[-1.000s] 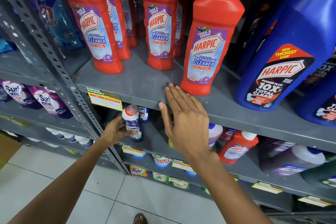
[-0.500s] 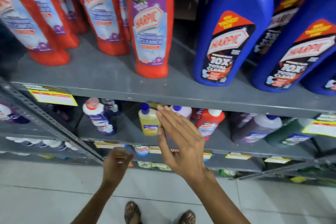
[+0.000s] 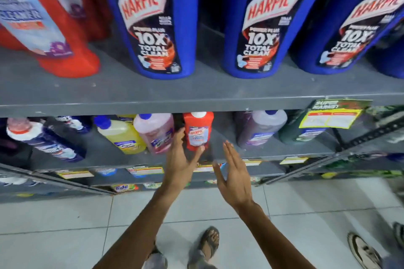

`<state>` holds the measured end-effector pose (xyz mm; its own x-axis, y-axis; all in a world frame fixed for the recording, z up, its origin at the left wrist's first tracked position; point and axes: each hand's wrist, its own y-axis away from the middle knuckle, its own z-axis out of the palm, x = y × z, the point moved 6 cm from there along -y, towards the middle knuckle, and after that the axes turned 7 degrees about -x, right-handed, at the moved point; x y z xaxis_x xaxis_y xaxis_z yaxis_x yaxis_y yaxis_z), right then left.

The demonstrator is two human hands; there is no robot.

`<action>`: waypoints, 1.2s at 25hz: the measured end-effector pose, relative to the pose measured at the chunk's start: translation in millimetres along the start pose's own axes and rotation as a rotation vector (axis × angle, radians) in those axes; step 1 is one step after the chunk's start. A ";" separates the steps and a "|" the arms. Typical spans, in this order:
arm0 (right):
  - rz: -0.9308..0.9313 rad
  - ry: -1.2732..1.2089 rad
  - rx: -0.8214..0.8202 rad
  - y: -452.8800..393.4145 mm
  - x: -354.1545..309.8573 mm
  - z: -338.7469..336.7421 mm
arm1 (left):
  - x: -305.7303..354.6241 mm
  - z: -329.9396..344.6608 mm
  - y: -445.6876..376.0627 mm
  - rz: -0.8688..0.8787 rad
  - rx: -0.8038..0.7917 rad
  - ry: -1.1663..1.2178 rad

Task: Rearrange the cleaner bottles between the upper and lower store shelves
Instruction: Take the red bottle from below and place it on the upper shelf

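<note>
A small red Harpic bottle (image 3: 198,130) with a white cap stands on the lower shelf (image 3: 258,153), near its front edge. My left hand (image 3: 180,159) is open right in front of it, with fingertips at the bottle's left side and base. My right hand (image 3: 232,172) is open a little to the right of the bottle, fingers straight, apart from it. On the upper shelf (image 3: 196,94) stand big blue Harpic bottles (image 3: 153,28) and tall red bathroom cleaner bottles (image 3: 54,39).
Beside the small red bottle stand a pink bottle (image 3: 156,133), a yellow bottle (image 3: 122,135), a dark blue bottle (image 3: 47,142) and a purple bottle (image 3: 260,129). A yellow price tag (image 3: 330,118) hangs off the upper shelf edge. Below are white floor tiles, my sandalled feet and another person's shoe (image 3: 363,251).
The view has swung right and down. Both hands have dropped from the upper shelf edge to the lower shelf, and my left hand now reaches the small red bottle.
</note>
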<state>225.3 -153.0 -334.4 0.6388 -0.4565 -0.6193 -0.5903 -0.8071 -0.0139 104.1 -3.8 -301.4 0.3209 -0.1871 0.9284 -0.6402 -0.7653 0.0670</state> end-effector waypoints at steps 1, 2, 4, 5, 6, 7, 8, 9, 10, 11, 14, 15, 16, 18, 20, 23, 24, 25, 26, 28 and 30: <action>0.018 0.022 -0.071 -6.4 11.2 10.2 | -0.5 0.3 -8.4 -0.018 0.005 -0.036; 0.028 0.042 -0.140 -13.8 19.9 19.5 | -0.3 -0.7 -17.2 -0.037 -0.009 -0.057; 0.025 0.090 -0.243 -27.7 33.4 36.4 | -1.3 -1.1 -33.0 -0.073 -0.050 -0.045; 0.015 0.117 -0.278 -33.0 37.1 43.2 | -3.3 -1.6 -39.6 -0.096 -0.066 -0.021; 0.003 0.143 -0.305 -37.3 40.5 48.5 | -6.2 -2.3 -45.8 -0.129 -0.076 0.013; -0.009 0.164 -0.318 -40.4 43.5 51.5 | -9.0 -3.5 -51.1 -0.158 -0.089 0.047; -0.020 0.181 -0.322 -42.4 45.2 53.2 | -12.0 -6.1 -55.6 -0.171 -0.103 0.071; -0.023 0.196 -0.320 -43.3 45.8 53.9 | -13.7 -8.7 -58.4 -0.168 -0.121 0.078; -0.022 0.212 -0.316 -43.9 45.9 53.8 | -13.5 -10.8 -59.4 -0.159 -0.142 0.081; -0.020 0.229 -0.311 -44.8 45.4 52.7 | -11.5 -13.2 -57.8 -0.146 -0.165 0.080; -0.001 0.205 -0.301 -42.0 32.5 44.3 | 2.0 -22.6 -34.0 -0.098 -0.215 0.100; 0.011 0.153 -0.279 -37.6 24.1 39.4 | 6.5 -29.7 -21.2 -0.093 -0.211 0.131; 0.010 0.093 -0.242 -32.0 12.9 33.5 | 11.0 -39.9 -7.8 -0.087 -0.198 0.161; -0.034 0.010 -0.130 -15.3 -17.1 20.8 | 21.6 -73.7 20.4 -0.075 -0.158 0.220; -0.122 -0.051 0.005 6.4 -53.5 9.4 | 39.0 -116.3 44.8 -0.064 -0.127 0.248; -0.326 -0.194 0.157 28.2 -122.8 -4.0 | 80.0 -192.3 77.7 0.048 -0.094 0.220; -0.402 -0.239 0.196 31.6 -149.3 -9.1 | 91.2 -218.6 85.8 0.093 -0.067 0.201; -0.471 -0.278 0.231 32.8 -177.5 -15.2 | 103.2 -244.6 93.2 0.137 -0.034 0.184; -0.538 -0.307 0.260 32.0 -206.3 -22.4 | 113.1 -270.1 99.0 0.185 0.000 0.161; -0.665 -0.321 0.307 29.0 -269.1 -36.0 | 137.7 -320.7 113.9 0.287 0.058 0.115; -0.756 -0.274 0.324 21.8 -320.0 -45.2 | 165.0 -359.7 123.2 0.399 0.092 0.047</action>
<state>30.4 -41.4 -101.0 0.7996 0.2998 -0.5203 -0.1929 -0.6922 -0.6954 -172.8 92.6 -8.5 0.0266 -0.4541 0.8906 -0.6420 -0.6906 -0.3329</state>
